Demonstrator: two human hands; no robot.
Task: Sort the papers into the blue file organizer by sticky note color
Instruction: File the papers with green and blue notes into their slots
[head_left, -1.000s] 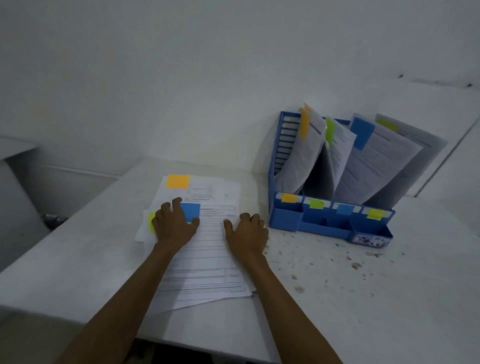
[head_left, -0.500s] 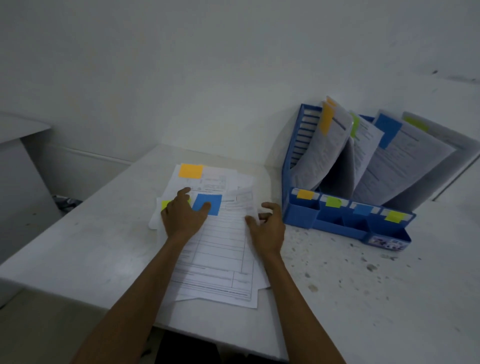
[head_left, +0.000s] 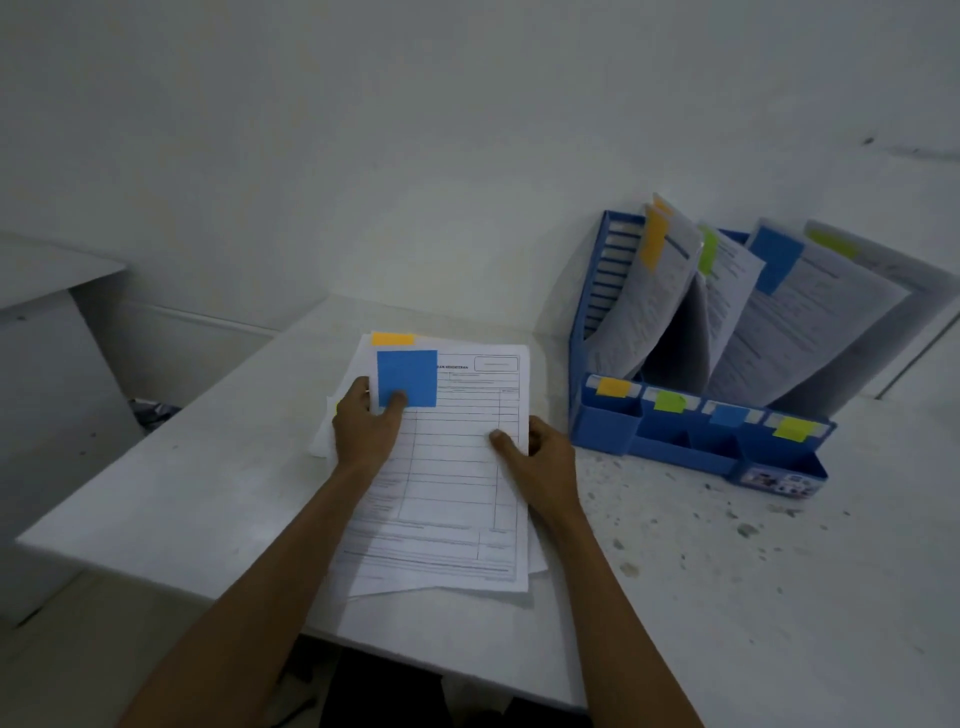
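Note:
A printed form with a blue sticky note (head_left: 407, 376) at its top left is the top sheet (head_left: 457, 478) of a loose paper pile. My left hand (head_left: 363, 431) grips its left edge, thumb on the blue note. My right hand (head_left: 537, 457) grips its right edge, thumb on the sheet. An orange sticky note (head_left: 392, 339) peeks out from a sheet below. The blue file organizer (head_left: 675, 441) stands to the right, its front slots tagged orange, green, blue and yellow, with papers leaning in each slot.
The white table (head_left: 727, 597) has dirt specks right of the pile. Its front edge runs just below the papers. A white wall is close behind, and a second white surface (head_left: 47, 270) sits at far left.
Both hands went from lying flat on the pile to gripping the top sheet's side edges. The blue-tagged sheet has been squared up and now covers most of the orange-tagged one.

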